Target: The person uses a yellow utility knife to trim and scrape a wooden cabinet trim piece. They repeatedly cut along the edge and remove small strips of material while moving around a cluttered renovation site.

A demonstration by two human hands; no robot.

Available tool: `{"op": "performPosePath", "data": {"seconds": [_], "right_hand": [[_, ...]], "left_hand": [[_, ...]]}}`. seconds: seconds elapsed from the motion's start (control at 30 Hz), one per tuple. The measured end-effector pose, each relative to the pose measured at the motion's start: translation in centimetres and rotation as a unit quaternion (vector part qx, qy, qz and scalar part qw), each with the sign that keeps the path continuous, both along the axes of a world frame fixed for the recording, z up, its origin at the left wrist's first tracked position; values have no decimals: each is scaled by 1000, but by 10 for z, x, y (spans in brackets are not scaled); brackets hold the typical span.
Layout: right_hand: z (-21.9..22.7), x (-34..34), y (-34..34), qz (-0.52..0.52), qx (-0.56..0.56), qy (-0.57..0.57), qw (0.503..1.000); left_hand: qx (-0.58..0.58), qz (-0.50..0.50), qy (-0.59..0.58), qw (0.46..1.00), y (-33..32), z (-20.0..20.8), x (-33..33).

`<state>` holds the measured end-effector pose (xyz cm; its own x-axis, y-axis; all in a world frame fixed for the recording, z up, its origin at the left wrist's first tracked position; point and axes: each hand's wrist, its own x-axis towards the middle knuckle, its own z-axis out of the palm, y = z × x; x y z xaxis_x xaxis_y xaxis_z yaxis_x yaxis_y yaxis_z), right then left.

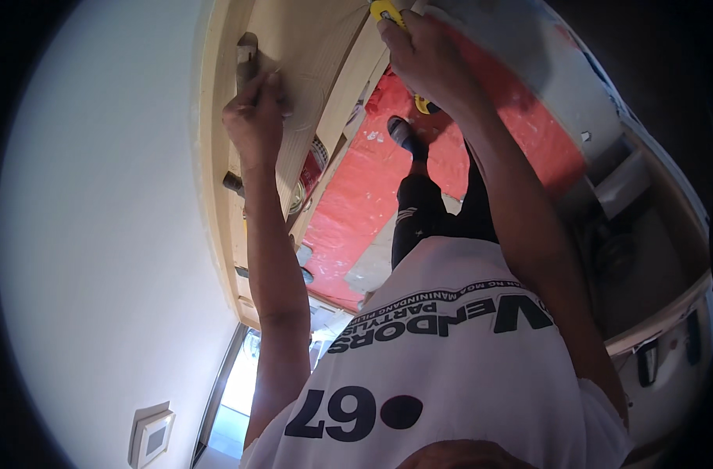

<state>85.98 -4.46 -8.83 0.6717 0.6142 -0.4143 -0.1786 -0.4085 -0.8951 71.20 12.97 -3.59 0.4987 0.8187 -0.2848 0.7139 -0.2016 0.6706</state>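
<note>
My left hand (255,117) is raised against a pale wooden door panel (309,47), its fingers closed around a small brown block (247,56) pressed to the wood. My right hand (423,62) reaches to the panel's edge and grips a yellow hand tool (384,9), most of which is cut off by the picture's top edge. My white printed shirt (450,359) fills the lower middle. Between my arms show my dark trouser legs and one shoe (403,133).
A red sheet with white spatters (372,203) covers the floor under my feet. A white wall (98,234) with a switch plate (153,438) lies left. A dark knob (233,182) juts from the wooden frame, with a round tin (298,195) beside it. Wooden shelving (653,234) stands right.
</note>
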Motion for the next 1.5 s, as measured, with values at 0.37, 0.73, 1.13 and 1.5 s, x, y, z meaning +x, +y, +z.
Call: {"op": "performPosePath", "data": {"seconds": [0.37,0.73,1.13,1.5], "right_hand": [[-1,-8,1,-14,15,-38,999],[-10,-18,5,-24,21,-34,999],[-12,-28,4,-23,38,-68,997],[-14,-32,4,-9,31,-54,998]], "left_hand": [[-27,10,-11,1000,-1,-1,-13],[-4,2,-8,1000,0,-2,-24],[15,21,7,1000,-3,-3,-45],[57,-30,29,997,1,-6,-62]]}}
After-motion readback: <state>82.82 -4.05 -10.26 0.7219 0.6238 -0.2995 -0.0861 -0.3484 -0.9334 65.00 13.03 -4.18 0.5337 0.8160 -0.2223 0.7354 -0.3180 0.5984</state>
